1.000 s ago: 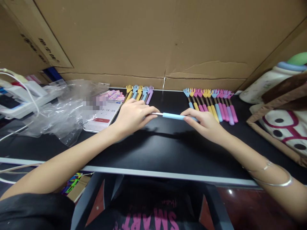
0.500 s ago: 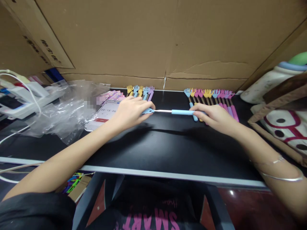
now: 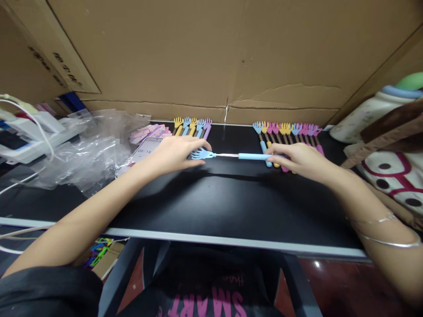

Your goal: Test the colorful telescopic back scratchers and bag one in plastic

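scratcher (image 3: 253, 156): blue, lying sideways in the air over the middle of the black table (image 3: 211, 211), with its claw to the left.
left hand (image 3: 178, 154): thumb and fingers are part open, with the claw between them. i cannot tell if they touch it.
right hand (image 3: 300, 160): thumb and fingers are pinched shut on the right end of the blue handle.
rod (image 3: 228, 155): thin, shiny and bare between claw and handle. the step in hand looks like holding it out straight. a good move from here needs a firm right pinch and left fingers clear of the claw tips.
small row (image 3: 192, 125): yellow, blue and purple scratchers, by the back edge, left of the middle.
big row (image 3: 287, 127): more scratchers, by the back edge, right of the middle. the right hand hides some handles.
phone (image 3: 145, 147): next to the left hand, by a clear bag (image 3: 86, 154).
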Available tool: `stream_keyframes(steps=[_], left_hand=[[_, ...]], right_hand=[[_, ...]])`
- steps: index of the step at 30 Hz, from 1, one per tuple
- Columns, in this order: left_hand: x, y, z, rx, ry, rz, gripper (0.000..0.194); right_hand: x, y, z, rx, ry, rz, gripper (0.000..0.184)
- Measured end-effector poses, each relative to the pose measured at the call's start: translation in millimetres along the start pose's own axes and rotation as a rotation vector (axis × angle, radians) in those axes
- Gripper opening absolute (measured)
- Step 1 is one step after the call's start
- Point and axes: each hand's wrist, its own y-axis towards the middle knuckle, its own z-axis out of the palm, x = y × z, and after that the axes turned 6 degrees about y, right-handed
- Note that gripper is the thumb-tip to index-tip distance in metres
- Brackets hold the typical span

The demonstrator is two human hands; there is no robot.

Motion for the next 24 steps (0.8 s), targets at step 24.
stream_keyframes(steps=[24], left_hand=[[21.9,-3.1,-2.3,0.319,-0.363,0.085,0.035]], right_hand=[[3.9,-1.1,11.3,0.06,-0.035,-0.22,0.034]])
